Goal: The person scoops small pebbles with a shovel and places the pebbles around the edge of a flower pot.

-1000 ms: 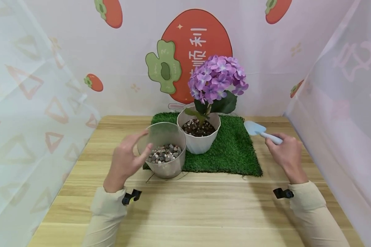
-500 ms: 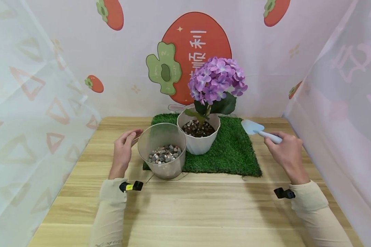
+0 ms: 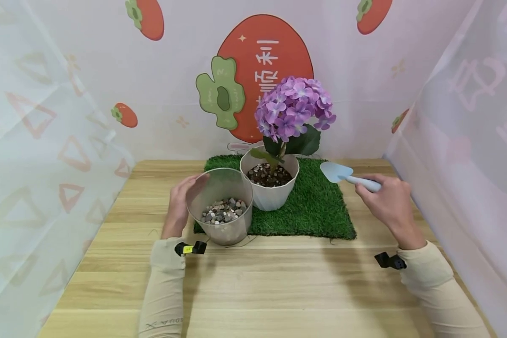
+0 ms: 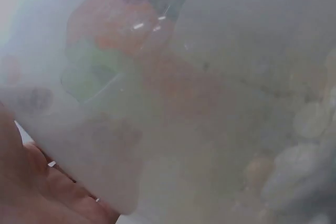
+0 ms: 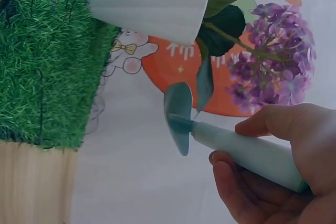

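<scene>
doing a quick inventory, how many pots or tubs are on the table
2: the clear tub holding pebbles, beside the left hand, and the white pot holding the purple flower, on the green mat. No others show.

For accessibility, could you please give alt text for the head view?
A person's right hand holds a light-blue trowel, while the left hand is at the left side of a translucent, round plastic tub of mixed pebbles. Beside it, a purple-flowered plant in a white fluted pot stands on a green artificial-grass mat on a wooden table.
</scene>
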Demonstrator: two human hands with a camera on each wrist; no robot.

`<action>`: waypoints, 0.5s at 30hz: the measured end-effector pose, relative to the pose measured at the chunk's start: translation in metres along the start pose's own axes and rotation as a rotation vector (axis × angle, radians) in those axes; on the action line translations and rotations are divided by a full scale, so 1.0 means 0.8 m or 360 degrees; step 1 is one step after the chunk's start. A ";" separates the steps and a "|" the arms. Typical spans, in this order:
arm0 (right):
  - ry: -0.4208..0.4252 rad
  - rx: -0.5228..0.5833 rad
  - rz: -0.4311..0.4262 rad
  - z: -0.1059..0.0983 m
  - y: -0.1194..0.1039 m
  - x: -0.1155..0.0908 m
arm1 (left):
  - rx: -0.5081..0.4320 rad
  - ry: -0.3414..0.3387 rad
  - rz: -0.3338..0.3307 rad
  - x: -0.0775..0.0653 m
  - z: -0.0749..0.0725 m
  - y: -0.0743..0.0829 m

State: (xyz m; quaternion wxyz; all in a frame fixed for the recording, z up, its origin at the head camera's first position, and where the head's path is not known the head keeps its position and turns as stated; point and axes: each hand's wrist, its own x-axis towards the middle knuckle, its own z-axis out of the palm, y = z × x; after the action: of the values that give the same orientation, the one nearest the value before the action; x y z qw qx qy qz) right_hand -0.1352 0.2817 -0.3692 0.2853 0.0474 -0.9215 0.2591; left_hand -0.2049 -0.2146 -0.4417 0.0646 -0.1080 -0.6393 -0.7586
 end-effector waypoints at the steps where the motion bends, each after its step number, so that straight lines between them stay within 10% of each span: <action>1: -0.0007 -0.0004 -0.0009 -0.001 -0.003 0.001 | -0.0030 0.0000 0.0002 0.000 0.001 0.000; 15: -0.0135 0.0003 -0.0065 -0.014 -0.028 0.016 | -0.0437 0.0037 -0.0050 0.001 0.015 -0.001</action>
State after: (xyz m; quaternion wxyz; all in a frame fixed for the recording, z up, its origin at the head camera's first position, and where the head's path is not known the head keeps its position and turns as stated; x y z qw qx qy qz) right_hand -0.1345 0.2688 -0.3441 0.2512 0.0773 -0.9314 0.2519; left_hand -0.2049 -0.2026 -0.4405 0.0447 -0.0971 -0.5302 -0.8411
